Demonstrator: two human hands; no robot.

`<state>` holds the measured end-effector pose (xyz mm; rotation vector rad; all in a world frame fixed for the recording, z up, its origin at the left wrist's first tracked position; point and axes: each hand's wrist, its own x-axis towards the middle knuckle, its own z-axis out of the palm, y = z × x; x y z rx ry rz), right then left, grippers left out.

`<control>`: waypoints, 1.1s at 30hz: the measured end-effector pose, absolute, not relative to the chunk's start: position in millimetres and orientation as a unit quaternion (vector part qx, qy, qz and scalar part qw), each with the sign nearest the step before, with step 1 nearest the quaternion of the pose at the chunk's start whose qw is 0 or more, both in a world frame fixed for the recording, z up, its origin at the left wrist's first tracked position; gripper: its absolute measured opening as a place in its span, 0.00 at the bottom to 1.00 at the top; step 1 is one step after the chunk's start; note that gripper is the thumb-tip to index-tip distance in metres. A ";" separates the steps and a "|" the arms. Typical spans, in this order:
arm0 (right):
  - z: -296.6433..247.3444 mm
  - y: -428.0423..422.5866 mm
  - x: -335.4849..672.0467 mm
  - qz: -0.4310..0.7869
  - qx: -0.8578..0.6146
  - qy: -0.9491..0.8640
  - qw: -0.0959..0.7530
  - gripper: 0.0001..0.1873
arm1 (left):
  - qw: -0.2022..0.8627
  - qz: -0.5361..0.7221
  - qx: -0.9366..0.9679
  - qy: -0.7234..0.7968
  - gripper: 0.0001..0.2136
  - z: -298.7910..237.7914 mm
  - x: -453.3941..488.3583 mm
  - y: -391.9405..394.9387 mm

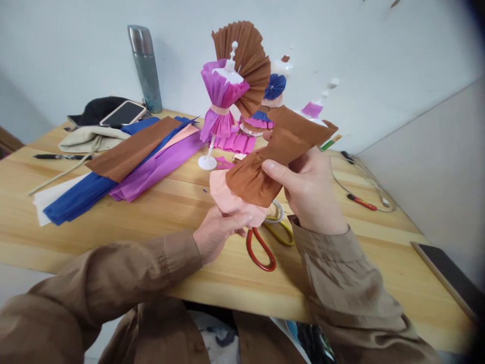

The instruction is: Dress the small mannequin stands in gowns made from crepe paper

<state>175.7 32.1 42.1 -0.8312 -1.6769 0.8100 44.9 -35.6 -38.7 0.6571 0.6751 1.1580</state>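
Note:
A small white dress form (307,117) wears a brown crepe-paper dress (271,167) with a pale pink band at the hem. It is held tilted above the table. My right hand (310,184) closes around its waist, thumb pressed on the brown paper. The pink hem (240,199) is pinched between the thumb and fingers of my left hand (220,230). Beneath it lie scissors with red and yellow handles (261,250) and a roll of tape (276,211), both partly hidden.
Behind stands a mini dress form in purple paper (223,96) with a brown pleated fan (248,55); another (275,88) is farther back. Crepe-paper strips (132,151), a pen (62,156), a phone (124,112) and a bottle (146,71) lie left. Right are a cable (361,202) and dark device (447,273).

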 end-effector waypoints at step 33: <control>41.9 30.9 178.9 0.425 -0.310 -0.693 0.492 0.21 | 0.689 0.580 0.274 0.338 0.20 -22.3 55.4 -36.2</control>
